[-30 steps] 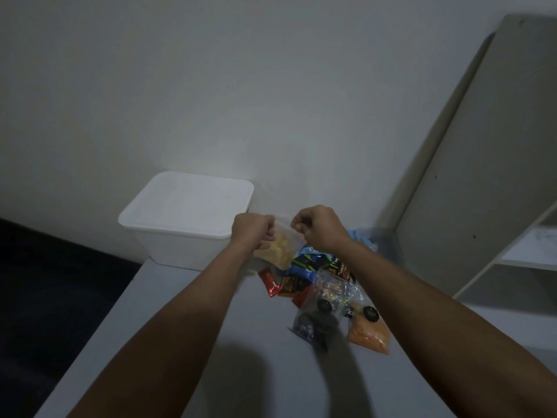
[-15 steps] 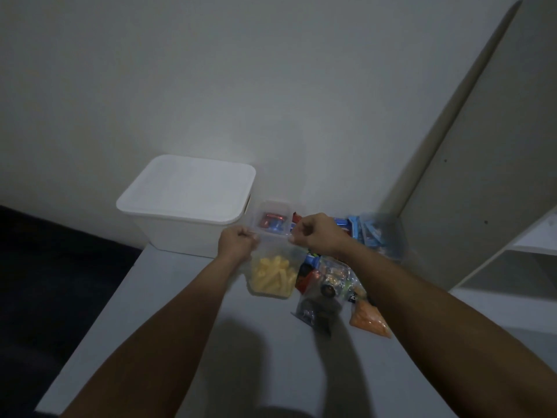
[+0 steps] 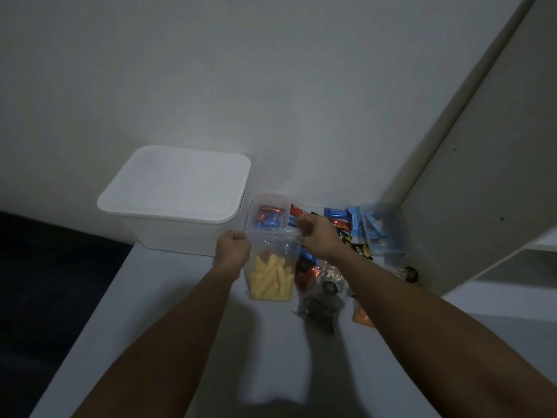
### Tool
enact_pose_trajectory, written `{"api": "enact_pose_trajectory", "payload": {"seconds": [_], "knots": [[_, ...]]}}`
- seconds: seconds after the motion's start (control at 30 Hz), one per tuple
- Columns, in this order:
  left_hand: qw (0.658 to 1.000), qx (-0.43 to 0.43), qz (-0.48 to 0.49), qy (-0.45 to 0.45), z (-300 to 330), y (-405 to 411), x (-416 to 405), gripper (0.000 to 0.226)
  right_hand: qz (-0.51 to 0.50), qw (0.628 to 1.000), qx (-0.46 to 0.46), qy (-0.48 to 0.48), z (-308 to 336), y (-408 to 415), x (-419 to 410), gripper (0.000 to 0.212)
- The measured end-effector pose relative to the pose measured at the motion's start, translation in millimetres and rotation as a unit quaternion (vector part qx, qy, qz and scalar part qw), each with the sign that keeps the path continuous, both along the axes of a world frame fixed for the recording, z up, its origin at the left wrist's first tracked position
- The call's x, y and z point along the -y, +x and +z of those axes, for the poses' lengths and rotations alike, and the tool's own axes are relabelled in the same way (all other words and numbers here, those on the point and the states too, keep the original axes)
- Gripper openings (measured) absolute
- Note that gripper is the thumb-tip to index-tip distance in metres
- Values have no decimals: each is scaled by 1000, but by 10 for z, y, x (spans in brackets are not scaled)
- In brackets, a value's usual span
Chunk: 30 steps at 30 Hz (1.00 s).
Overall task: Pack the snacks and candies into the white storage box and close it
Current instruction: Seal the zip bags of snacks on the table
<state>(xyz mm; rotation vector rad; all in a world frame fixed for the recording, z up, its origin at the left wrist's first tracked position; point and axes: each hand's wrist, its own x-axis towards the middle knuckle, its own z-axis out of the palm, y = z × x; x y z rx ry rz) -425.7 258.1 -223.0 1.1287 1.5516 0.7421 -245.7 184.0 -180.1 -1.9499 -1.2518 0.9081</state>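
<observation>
The white storage box (image 3: 156,233) stands at the table's far left against the wall, its lid (image 3: 177,182) on. A clear bag of yellow snack sticks (image 3: 271,277) hangs upright between my hands. My left hand (image 3: 232,247) pinches its top left corner and my right hand (image 3: 316,236) pinches the top right corner. Behind the bag a small clear tub (image 3: 266,214) holds red and blue candies. More wrapped candies (image 3: 337,217), a dark snack bag (image 3: 319,306) and an orange bag (image 3: 361,318) lie to the right.
A clear container of blue packets (image 3: 376,230) stands at the back right by a slanted grey board (image 3: 470,164). The grey table (image 3: 187,342) ends at a left edge with dark floor (image 3: 45,282) beyond. Shelving (image 3: 542,245) lies to the right.
The bag of yellow sticks has come down and toward me, now hanging lower between my hands. My hands moved slightly apart, stretching its top edge. The view tilted down a little.
</observation>
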Motion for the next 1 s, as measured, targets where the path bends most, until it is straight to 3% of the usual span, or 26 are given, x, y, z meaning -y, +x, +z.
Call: {"api": "enact_pose_trajectory", "payload": {"seconds": [0.07,0.2,0.3,0.4,0.57,0.7,0.77,1.0], "knots": [[1000,9,4,17,-11,38,-48,11,1,999,-50,5,14,33,-44,61],[998,-23,-32,41,-34,143,-92,17,-14,999,-45,-2,-48,152,-90,66],[993,-87,-39,71,-16,236,-29,44,-42,999,-18,-20,-103,285,-51,53],[981,-144,-58,121,-7,358,107,33,-73,995,37,-47,-162,453,57,37],[971,-135,-182,80,-84,686,320,7,-80,981,114,-132,-290,741,297,23],[957,-105,-269,12,-193,929,462,8,-42,969,141,-197,-321,848,481,16],[949,-105,-299,-3,-244,1029,520,14,-28,967,128,-219,-320,874,550,24],[932,-100,-344,-54,-252,1274,658,14,13,964,180,-195,-514,1032,613,23]]}}
